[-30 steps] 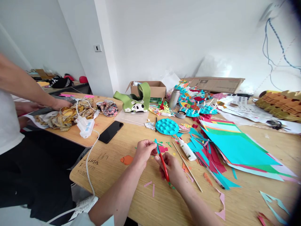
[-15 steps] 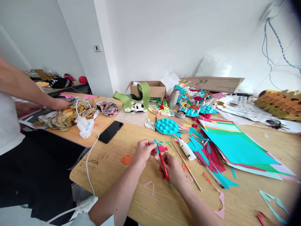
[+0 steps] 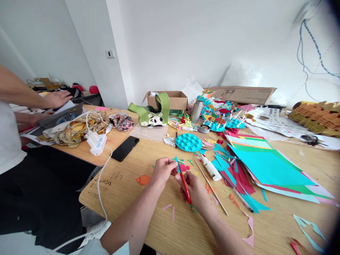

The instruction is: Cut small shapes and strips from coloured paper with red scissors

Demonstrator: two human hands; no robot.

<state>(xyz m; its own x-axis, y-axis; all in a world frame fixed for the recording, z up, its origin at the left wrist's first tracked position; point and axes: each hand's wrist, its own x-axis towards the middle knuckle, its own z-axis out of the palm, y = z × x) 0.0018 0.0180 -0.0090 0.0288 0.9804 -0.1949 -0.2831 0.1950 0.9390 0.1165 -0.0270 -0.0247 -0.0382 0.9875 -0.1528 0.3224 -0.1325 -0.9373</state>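
Between the fingers of my left hand is a small piece of blue paper, pinched near its edge. My right hand is closed round the red handles of a pair of scissors, whose blades point up at the blue paper. Whether the blades touch the paper is hard to make out. Behind my hands lie small paper scraps, among them a dark pink piece. An orange paper fish rests left of my left hand. Right of my right hand are a wooden stick and a white glue bottle.
A round blue paper piece lies beyond my hands. Stacked coloured paper covers the right. On the left are a black phone, a power strip and its cable. Another person's hand holds dark sheets at the far left.
The other person's hand has lifted up and left, raising the dark sheets. My hands stay nearly in place, with the blue paper and scissors shifted only slightly.
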